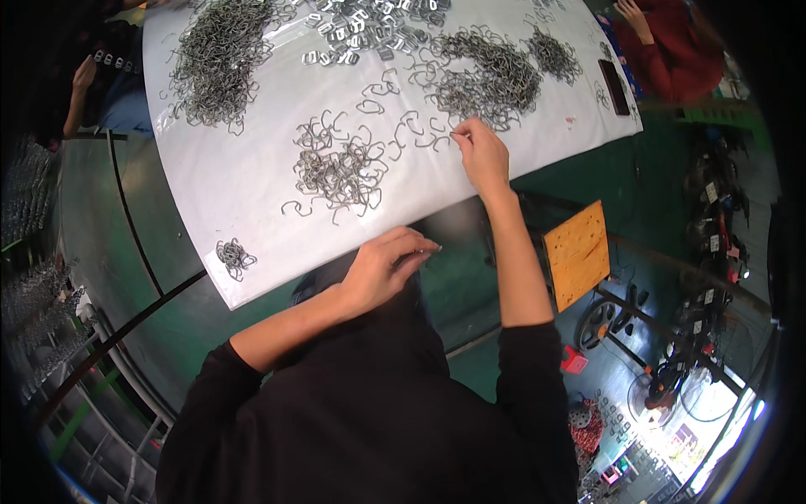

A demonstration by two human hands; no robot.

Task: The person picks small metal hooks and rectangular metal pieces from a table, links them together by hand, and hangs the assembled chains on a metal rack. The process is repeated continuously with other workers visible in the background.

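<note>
My right hand [482,154] reaches onto the white table [243,181] and pinches a bent metal wire hook [438,139] among loose hooks by a large tangled pile [491,76]. A smaller heap of wire hooks [340,168] lies to its left. My left hand [388,267] hangs at the table's near edge with fingers curled together; nothing shows in it. Black sleeves cover both upper arms.
A big hook pile [220,55] and flat metal buckles [365,29] lie at the far side. A tiny wire cluster [234,256] sits near the front corner. A dark phone [614,86] lies at right. Other people sit at far left [84,80] and far right [663,42]. A wooden stool [577,252] stands below.
</note>
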